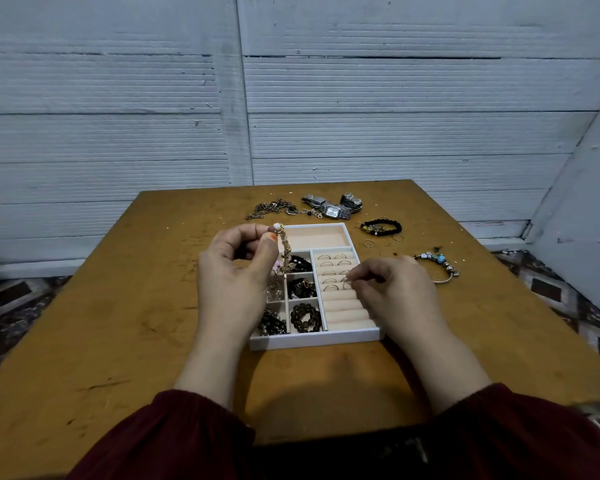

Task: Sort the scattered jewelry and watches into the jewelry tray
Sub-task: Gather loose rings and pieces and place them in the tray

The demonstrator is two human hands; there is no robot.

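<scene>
A white jewelry tray [315, 341] with peach lining stands mid-table. Its left compartments hold dark beaded bracelets [305, 317]; its right side has ring rolls with several thin rings [330, 272]. My left hand [236, 271] pinches a pale beaded bracelet with gold charms [284, 252], which dangles over the tray's upper left compartments. My right hand [392, 289] pinches a thin ring [346, 283] at the ring rolls. Behind the tray lie silver watches [333, 206] and a chain necklace [274, 207]. To the right lie a black bead bracelet [381, 226], loose rings [368, 242] and a charm bangle [439, 263].
The wooden table [118, 323] is scratched, with bare wood on both sides of the tray and in front of it. A white panelled wall [291, 98] rises behind the far edge. Patterned floor [568, 306] shows to the right.
</scene>
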